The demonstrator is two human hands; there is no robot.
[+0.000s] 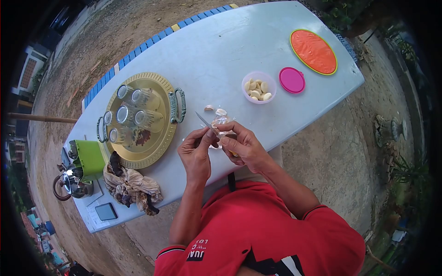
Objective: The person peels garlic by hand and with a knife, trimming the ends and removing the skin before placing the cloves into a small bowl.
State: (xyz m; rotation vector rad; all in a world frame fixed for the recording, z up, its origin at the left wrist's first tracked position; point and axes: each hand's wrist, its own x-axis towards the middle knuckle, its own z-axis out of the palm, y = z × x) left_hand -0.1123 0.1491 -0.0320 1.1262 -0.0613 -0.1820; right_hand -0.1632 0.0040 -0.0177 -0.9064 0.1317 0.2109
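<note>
Over the table's near edge, my right hand (246,146) is closed round a small knife (203,120). Its blade points up and left, and a bit of yellow handle shows under the fingers. My left hand (197,151) pinches a garlic clove (215,130) close to the blade; fingers cover most of the clove. Just beyond my hands, garlic skins (222,119) and an unpeeled clove (208,107) lie on the table. A pale plastic bowl (246,97) farther right holds several peeled cloves.
A gold tray (162,138) with several upturned glasses stands left. Nearer me are a crumpled cloth (133,184), a phone (106,211), a green container (90,158) and a metal kettle (71,181). A pink lid (292,80) and an orange lid (314,51) lie on the right.
</note>
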